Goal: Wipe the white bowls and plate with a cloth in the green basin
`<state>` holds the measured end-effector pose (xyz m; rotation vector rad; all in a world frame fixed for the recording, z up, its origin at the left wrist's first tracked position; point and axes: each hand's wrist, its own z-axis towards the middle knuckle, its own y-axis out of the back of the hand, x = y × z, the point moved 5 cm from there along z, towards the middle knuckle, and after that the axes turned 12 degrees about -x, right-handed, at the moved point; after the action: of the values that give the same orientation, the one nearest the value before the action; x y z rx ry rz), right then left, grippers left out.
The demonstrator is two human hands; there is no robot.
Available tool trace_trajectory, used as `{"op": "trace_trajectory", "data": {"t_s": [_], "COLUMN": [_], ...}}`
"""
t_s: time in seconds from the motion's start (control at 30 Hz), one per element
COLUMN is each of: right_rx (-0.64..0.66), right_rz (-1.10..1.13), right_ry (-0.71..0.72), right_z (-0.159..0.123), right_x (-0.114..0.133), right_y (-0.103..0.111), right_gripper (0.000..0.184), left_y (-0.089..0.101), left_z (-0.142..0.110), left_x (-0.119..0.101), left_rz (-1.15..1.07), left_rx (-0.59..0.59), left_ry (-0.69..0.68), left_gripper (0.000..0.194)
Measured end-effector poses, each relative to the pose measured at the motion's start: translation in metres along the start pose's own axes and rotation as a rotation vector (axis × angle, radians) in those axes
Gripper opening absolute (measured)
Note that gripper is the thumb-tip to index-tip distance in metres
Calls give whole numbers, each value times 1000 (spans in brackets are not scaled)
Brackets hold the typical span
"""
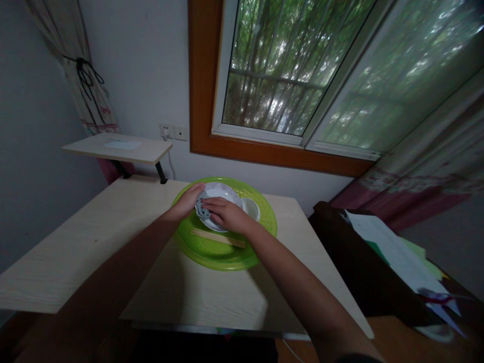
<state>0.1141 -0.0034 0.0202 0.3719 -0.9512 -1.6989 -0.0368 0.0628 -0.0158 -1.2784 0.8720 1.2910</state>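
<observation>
Plate: the white plate [223, 190] is over the green tray [223, 259]; whether it rests flat there or is lifted a little, I can't tell.
Left hand: my left hand [189, 199] grips the plate's left rim (the fingers underneath are hidden from me).
Right hand: my right hand [229, 216] reaches across the plate, fingers closed on the bunched grey cloth [203, 208] near that same rim.
Good handling: I'd keep the left grip firm so the plate can't spin, press the cloth evenly, and turn the plate rather than stretch my wrist.
Bowl: the white bowl [251, 209] sits just right of the plate, close by my right wrist; a wide sweep could knock it.
Chopsticks: the wooden chopsticks [218, 237] lie on the tray's near side, below the plate, where a dropping forearm might roll them.
Table: the pale table [302, 227] carries the tray; its small raised shelf [117, 147] stands well apart, left.
</observation>
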Motion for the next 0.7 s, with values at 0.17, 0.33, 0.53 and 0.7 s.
{"op": "trace_trajectory", "data": {"t_s": [0.17,0.33,0.53,0.7], "right_rx": [-19,-39,-11,18], "right_rz": [-228,-369,-533,-645], "right_ry": [-91,-207,-379,-472], "right_z": [-2,0,4,1], "right_x": [-12,-19,-16,-18], "right_y": [-1,5,22,32], "right_gripper": [43,46,38,35], "left_y": [-5,-11,-14,-12], "left_z": [-2,-2,-4,-6], "left_x": [1,1,-2,-6], "left_rz": [-55,-55,-9,-29], "left_rx": [44,109,158,148], "left_ry": [52,28,-25,-13], "left_gripper": [39,36,35,42]}}
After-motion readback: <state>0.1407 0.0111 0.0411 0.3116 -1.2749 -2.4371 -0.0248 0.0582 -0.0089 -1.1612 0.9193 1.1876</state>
